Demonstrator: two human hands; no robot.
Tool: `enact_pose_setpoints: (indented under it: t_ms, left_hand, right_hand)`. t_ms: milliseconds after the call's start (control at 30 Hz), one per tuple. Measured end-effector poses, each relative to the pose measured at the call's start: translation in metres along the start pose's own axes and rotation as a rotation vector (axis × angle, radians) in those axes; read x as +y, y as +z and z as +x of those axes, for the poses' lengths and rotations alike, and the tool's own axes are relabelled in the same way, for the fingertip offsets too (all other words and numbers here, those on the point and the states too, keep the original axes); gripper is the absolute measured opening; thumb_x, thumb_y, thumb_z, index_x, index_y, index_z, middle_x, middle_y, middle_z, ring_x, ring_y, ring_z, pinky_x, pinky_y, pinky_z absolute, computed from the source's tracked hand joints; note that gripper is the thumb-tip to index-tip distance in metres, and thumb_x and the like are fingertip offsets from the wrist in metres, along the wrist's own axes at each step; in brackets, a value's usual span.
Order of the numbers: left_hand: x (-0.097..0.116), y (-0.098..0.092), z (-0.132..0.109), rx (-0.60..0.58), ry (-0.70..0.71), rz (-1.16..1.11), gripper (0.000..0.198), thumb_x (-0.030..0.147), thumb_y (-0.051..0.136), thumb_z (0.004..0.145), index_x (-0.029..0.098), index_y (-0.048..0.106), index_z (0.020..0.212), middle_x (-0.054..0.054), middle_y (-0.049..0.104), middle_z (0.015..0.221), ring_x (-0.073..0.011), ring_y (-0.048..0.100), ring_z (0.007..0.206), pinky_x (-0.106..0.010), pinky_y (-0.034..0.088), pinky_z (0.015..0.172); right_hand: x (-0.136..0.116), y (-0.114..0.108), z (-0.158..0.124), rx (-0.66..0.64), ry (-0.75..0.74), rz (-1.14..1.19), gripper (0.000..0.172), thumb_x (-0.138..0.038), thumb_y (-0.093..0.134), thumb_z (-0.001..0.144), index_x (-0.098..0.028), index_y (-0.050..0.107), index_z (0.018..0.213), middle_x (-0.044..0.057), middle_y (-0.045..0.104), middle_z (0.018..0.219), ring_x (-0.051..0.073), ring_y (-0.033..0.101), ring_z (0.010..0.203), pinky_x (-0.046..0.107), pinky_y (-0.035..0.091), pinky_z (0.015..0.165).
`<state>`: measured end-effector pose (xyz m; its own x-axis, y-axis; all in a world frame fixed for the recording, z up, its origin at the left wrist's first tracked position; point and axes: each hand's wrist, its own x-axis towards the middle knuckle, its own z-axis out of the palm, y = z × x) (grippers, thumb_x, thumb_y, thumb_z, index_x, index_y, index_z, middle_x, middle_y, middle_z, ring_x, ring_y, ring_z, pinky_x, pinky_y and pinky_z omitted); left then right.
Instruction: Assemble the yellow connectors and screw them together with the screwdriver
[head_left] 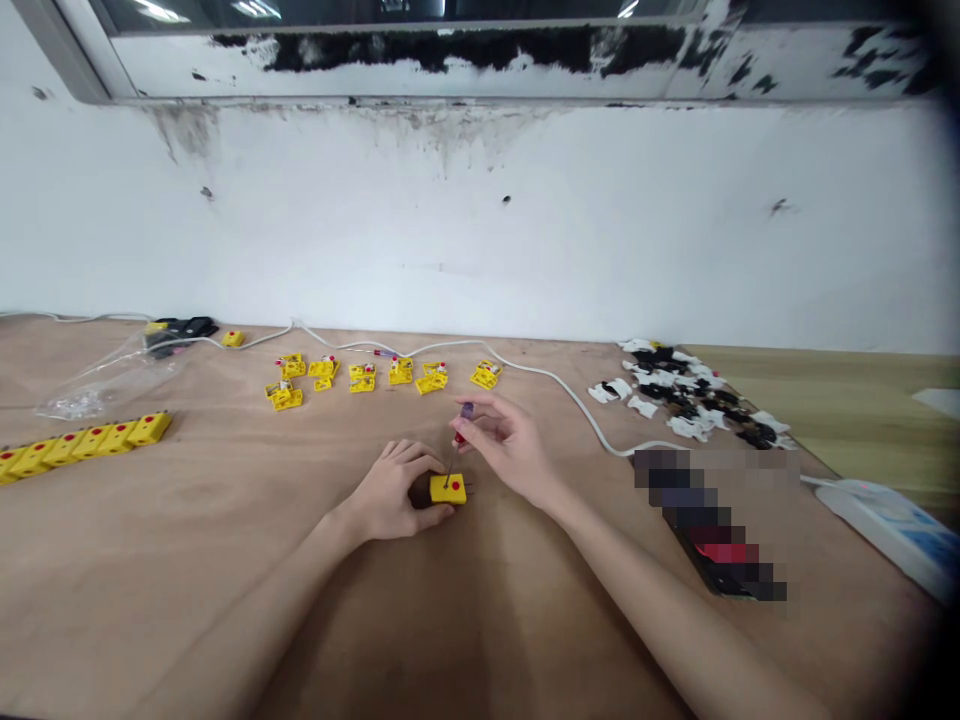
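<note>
A yellow connector block (448, 489) is being clenched at 6 o'clock on the tabletop (480, 640) by the fingers of the left hand (390, 492), while a purple-handled screwdriver (463, 425) is being pinched against it by the right hand (506, 447). About six finished-looking blocks (94, 441) are being kept at 9 o'clock; about seven unfinished yellow clusters (361, 377) remain at 12 o'clock.

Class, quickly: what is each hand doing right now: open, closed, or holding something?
Left hand: closed, holding a yellow block.
Right hand: closed, pinching a small red-handled screwdriver, its tip at the block.
</note>
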<state>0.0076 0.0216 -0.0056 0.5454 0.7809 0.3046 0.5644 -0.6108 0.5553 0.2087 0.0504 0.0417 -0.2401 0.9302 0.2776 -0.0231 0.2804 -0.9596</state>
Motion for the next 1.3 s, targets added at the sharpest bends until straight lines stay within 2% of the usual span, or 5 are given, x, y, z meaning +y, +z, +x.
enact_pose_setpoints:
  t_ms: [300, 800, 967, 1133, 1300]
  left_hand:
    - [0.000, 0.005, 0.002, 0.113, 0.028, -0.135, 0.003, 0.025, 0.067, 0.088, 0.022, 0.069, 0.088, -0.003, 0.070, 0.102, -0.0188, 0.064, 0.097, -0.035, 0.045, 0.092]
    - [-0.005, 0.011, 0.001, 0.172, 0.023, -0.145, 0.009, 0.023, 0.069, 0.086, 0.025, 0.077, 0.085, -0.002, 0.075, 0.090, -0.0161, 0.069, 0.080, -0.033, 0.051, 0.082]
    - [-0.005, 0.014, 0.000, 0.192, 0.029, -0.164, 0.012, 0.023, 0.068, 0.086, 0.025, 0.079, 0.084, -0.003, 0.075, 0.089, -0.0167, 0.070, 0.080, -0.031, 0.054, 0.080]
    - [-0.004, 0.013, 0.000, 0.178, 0.012, -0.169, 0.011, 0.025, 0.072, 0.082, 0.024, 0.077, 0.091, -0.004, 0.075, 0.096, -0.0190, 0.072, 0.087, -0.033, 0.056, 0.085]
    - [-0.004, 0.009, 0.001, 0.147, 0.031, -0.177, 0.016, 0.026, 0.073, 0.079, 0.023, 0.074, 0.095, -0.004, 0.074, 0.100, -0.0198, 0.071, 0.091, -0.033, 0.056, 0.087]
  right_hand:
    - [0.007, 0.000, 0.000, -0.011, -0.011, 0.014, 0.032, -0.038, 0.075, 0.084, -0.022, 0.066, 0.111, 0.001, 0.066, 0.086, 0.014, 0.070, 0.066, 0.028, 0.064, 0.063]
    - [0.003, -0.002, -0.004, -0.044, -0.167, -0.221, 0.025, -0.029, 0.070, 0.089, -0.025, 0.067, 0.113, 0.001, 0.073, 0.088, 0.013, 0.070, 0.070, 0.023, 0.059, 0.063]
    - [-0.011, -0.001, -0.008, -0.178, -0.229, -0.269, 0.032, -0.022, 0.061, 0.094, -0.027, 0.064, 0.125, 0.006, 0.071, 0.117, 0.017, 0.071, 0.100, 0.030, 0.060, 0.086]
    - [-0.009, 0.003, -0.010, -0.132, -0.304, -0.242, 0.027, -0.019, 0.066, 0.090, -0.027, 0.069, 0.115, 0.004, 0.072, 0.103, 0.015, 0.071, 0.087, 0.026, 0.062, 0.077]
    - [-0.009, 0.001, -0.009, -0.158, -0.269, -0.233, 0.024, -0.022, 0.062, 0.093, -0.025, 0.068, 0.116, 0.005, 0.072, 0.108, 0.017, 0.071, 0.093, 0.031, 0.061, 0.083]
